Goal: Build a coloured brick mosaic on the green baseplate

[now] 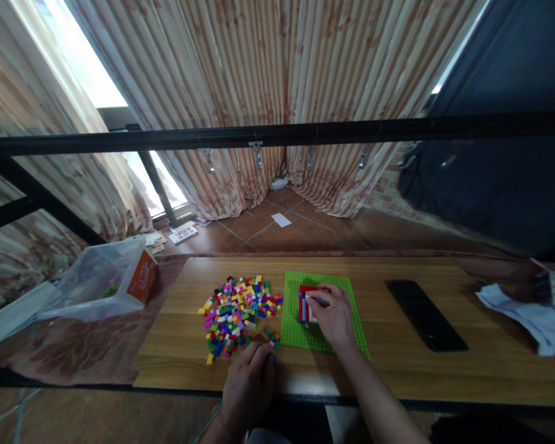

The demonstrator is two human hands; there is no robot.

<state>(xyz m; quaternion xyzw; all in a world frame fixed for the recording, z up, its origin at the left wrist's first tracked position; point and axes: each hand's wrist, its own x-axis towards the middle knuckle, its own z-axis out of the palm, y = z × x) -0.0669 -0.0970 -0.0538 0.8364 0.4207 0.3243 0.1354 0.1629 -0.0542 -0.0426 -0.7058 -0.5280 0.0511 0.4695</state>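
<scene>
On a green baseplate [293, 333] stands a small build of red, blue and white building bricks [304, 306], partly covered by my right hand [335, 314]. The fingertips of that hand are pinched over the top of the build, at a small pale brick [309, 295]. My left hand [250, 377] rests at the table's front edge, left of the baseplate, with its fingers curled together. A speck of blue shows by its fingertips, but what they hold is hidden. Beyond it lies a heap of loose multicoloured bricks [234, 314].
A black phone-like slab [425, 314] lies right of the baseplate on the wooden table [166, 357]. Crumpled white paper [513, 314] is at the right end. A clear plastic bin [87, 277] stands off the left end. A black metal bar [189, 139] crosses before the curtains.
</scene>
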